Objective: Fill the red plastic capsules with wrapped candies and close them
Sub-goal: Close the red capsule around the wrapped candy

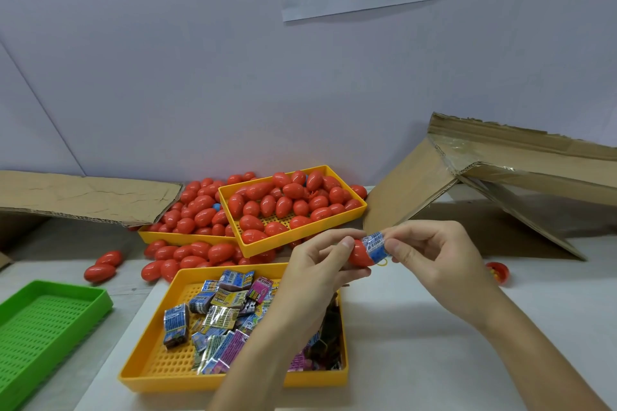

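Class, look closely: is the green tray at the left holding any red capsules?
No, the green tray shows only its bare perforated floor; the red capsules nearest it lie on the table outside it.

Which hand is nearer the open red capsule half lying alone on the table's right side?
The right hand. It is just left of that capsule half, pinching a blue wrapped candy. The left hand is farther left, holding a red capsule.

A single wide-angle view came from a camera worn on the person's head. It looked forward and down across a white table [417,337] toward a pale wall [200,77], close above both hands, whose forearms entered from the bottom edge.
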Demonstrator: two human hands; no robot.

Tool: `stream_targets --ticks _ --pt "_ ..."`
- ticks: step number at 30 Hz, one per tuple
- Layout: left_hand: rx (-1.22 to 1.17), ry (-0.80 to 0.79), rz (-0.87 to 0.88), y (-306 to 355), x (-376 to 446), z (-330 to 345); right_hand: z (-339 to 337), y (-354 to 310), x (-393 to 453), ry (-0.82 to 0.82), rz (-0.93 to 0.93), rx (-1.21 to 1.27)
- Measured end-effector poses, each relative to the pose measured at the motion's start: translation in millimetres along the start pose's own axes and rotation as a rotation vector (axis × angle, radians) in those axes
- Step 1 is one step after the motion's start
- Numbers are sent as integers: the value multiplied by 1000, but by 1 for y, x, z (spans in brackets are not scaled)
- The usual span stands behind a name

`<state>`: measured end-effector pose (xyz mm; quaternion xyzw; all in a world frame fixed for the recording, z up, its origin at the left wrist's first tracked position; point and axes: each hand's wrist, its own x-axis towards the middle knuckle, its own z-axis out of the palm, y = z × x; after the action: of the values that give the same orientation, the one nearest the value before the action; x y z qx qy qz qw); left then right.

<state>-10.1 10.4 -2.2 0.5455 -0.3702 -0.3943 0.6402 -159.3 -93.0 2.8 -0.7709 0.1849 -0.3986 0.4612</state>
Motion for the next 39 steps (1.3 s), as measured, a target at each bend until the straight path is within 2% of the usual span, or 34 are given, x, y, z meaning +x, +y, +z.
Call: stream_targets --ticks 27,39 --pt "138 18 57 -3 2 -2 0 -1 1 55 -11 32" --pt "162 -1 85 -2 0 -2 -2 3 1 -12 14 -8"
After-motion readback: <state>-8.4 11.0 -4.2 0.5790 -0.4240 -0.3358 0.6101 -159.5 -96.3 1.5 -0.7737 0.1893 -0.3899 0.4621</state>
